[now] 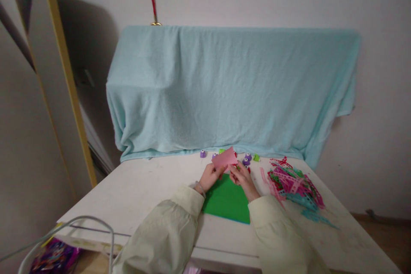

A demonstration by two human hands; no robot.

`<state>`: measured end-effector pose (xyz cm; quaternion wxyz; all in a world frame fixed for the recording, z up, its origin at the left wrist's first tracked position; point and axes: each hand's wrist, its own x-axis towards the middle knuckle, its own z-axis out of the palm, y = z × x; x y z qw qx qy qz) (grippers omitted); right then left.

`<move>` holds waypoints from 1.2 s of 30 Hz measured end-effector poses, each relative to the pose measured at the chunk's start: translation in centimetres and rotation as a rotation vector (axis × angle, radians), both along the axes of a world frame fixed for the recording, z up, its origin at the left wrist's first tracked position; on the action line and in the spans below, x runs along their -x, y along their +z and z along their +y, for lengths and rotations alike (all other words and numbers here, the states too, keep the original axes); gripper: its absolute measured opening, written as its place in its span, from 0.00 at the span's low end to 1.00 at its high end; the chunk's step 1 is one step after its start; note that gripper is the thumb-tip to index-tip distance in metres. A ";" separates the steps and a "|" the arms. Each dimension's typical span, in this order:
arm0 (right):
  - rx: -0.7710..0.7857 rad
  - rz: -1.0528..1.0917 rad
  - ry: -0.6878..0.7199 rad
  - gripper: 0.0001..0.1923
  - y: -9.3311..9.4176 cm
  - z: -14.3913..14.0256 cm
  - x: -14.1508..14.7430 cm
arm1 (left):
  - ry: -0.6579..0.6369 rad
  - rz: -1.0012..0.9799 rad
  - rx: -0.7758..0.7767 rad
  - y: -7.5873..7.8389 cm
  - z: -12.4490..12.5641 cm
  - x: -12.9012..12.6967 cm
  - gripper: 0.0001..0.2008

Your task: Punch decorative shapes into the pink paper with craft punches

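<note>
We find the pink sheet (226, 157) extending beyond the left hand (210, 176), which pinches its lower edge; the right hand (244, 180) pinches its near right corner. We judge it light, flexible (liable to crease), best held by opposite edges.

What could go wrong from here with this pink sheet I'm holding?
The pink sheet might crease or tear if the left hand and right hand pull unevenly. The right sleeve, close to the pile of colored strips, could drag some along.
</note>
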<state>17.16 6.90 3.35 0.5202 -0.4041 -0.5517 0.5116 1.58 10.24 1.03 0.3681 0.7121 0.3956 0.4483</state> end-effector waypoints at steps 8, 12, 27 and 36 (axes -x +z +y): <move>0.009 0.038 0.008 0.18 0.1 0.0 0.0 | 0.030 -0.011 0.003 0.7 -0.3 0.0 0.26; 0.011 0.048 -0.008 0.17 -0.1 0.3 -0.2 | 0.069 -0.039 0.005 0.8 -0.2 0.1 0.26; 0.020 0.137 -0.191 0.16 -2.2 2.0 -1.6 | 0.130 -0.025 -0.007 0.3 0.0 -0.2 0.25; 0.011 0.018 -0.230 0.21 -2.2 1.9 -1.5 | 0.078 0.024 -0.006 0.4 -0.4 -0.3 0.25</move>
